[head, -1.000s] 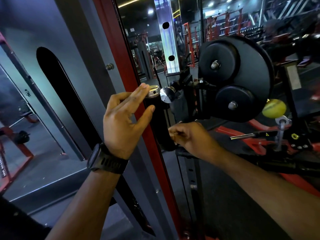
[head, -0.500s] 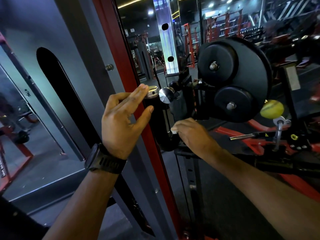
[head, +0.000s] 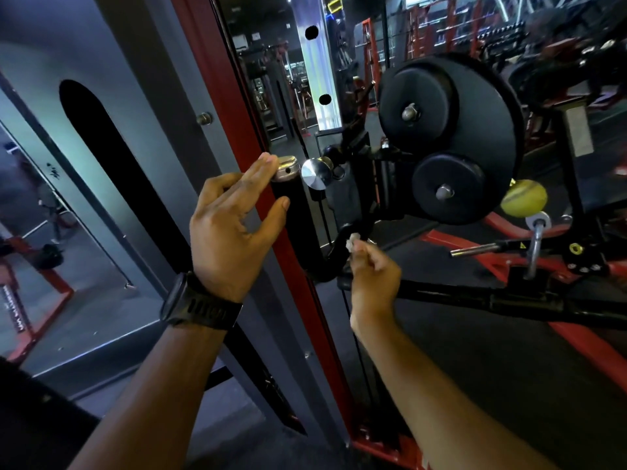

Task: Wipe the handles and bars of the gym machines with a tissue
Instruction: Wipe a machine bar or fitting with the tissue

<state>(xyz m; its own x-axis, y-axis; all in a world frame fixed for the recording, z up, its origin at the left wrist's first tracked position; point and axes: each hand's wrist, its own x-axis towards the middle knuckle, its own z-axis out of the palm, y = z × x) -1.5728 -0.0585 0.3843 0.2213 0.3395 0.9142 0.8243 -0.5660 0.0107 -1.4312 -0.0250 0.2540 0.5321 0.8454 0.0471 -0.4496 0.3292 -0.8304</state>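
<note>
**Tissue shifts from grip to curved bar**

The right hand (head: 373, 276) has turned and lifted slightly. It pinches the small white crumpled tissue (head: 353, 240), which now sits against the curved black metal bar (head: 332, 262) below the black upright cylindrical handle (head: 295, 215), no longer at the grip's base. The left hand (head: 234, 232) has barely moved. Its fingers are loosely spread and hold nothing, with the fingertips (head: 268, 161) touching the handle's chrome cap (head: 285, 166). The wiping seems to be moving on to the bar.
</note>
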